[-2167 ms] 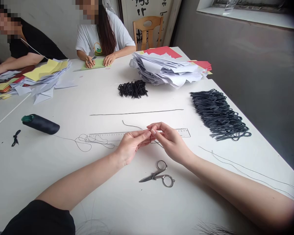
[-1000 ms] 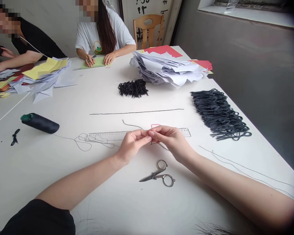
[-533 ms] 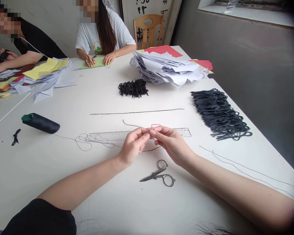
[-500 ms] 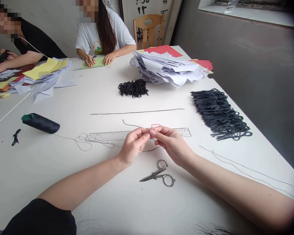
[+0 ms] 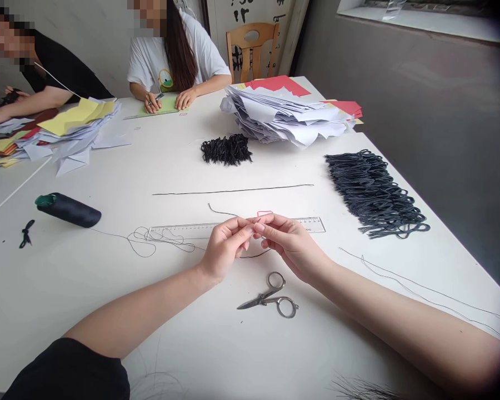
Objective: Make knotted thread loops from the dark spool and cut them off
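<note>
Fingertip to fingertip, my left hand and my right hand pinch a thin dark cord above the table. One cord end sticks out behind my fingers and another stretch sags below them; the pinched spot itself is mostly hidden. Beneath my hands lies a clear ruler, its middle covered by them. Scissors with metal handles rest partly spread, nearer to me. A straight length of cord lies beyond the ruler. To the left, a spool of dark thread trails loose thread over the ruler's left end.
Looped dark cords lie in a row at right, long threads nearer me. A black cord bundle sits before a white paper stack. A small black knot is far left. Two people sit across the table, one holding a pen.
My hands stay almost in place, with only a slight shift of the fingers at the pinch. The things on the table have not moved.
</note>
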Demonstrator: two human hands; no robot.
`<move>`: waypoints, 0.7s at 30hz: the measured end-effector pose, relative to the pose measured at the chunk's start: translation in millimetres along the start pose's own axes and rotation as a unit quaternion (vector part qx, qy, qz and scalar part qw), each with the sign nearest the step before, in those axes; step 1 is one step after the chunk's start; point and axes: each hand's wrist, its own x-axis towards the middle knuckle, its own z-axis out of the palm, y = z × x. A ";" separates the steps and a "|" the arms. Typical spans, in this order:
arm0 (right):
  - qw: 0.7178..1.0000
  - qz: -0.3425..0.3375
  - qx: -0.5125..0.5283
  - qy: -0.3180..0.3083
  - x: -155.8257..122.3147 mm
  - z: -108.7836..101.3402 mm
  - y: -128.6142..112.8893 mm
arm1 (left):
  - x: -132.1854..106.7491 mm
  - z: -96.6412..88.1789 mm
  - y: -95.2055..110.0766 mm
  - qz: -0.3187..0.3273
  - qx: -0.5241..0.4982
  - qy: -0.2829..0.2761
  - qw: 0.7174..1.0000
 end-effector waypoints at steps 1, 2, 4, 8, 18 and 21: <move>1.000 0.002 0.004 -0.004 0.0 -0.2 -0.1 | 0.3 -0.6 -0.4 -0.001 -0.007 0.000 1.000; 1.000 0.003 0.008 -0.006 -0.1 -0.4 -0.3 | 0.7 -1.2 -0.7 -0.003 -0.013 0.000 1.000; 1.000 0.003 0.010 -0.006 -0.3 -0.7 -0.6 | 1.1 -2.3 -1.1 -0.012 -0.026 -0.003 1.000; 1.000 -0.008 -0.019 0.005 -0.5 -1.3 -1.3 | 1.1 -3.4 -0.9 -0.027 -0.037 -0.009 0.999; 0.993 -0.061 -0.104 0.011 0.7 -2.7 0.8 | 2.3 -3.0 0.8 -0.047 -0.069 -0.030 0.996; 0.991 -0.065 -0.115 0.011 0.7 -3.2 1.0 | 2.5 -3.7 0.1 -0.050 -0.075 -0.038 0.995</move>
